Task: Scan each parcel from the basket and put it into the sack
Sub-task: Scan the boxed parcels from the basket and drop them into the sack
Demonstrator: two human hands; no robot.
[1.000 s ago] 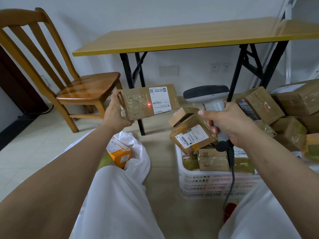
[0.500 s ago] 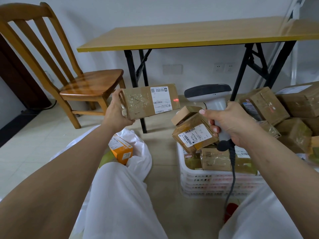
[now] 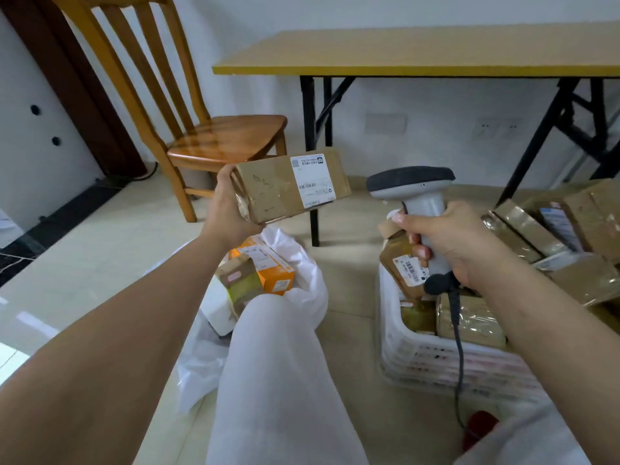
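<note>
Floor [image 3: 100, 250]: basket [image 3: 436, 360], sack [image 3: 302, 263], chair [image 3: 214, 139].

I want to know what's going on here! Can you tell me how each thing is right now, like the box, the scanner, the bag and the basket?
Brown parcel: held up by the left hand, label facing the scanner, no red dot on it.
Scanner: gripped upright in the right hand.
White sack: open on the floor, parcels inside.
White basket: full of parcels.
Chair: upright, seat bare.
</note>
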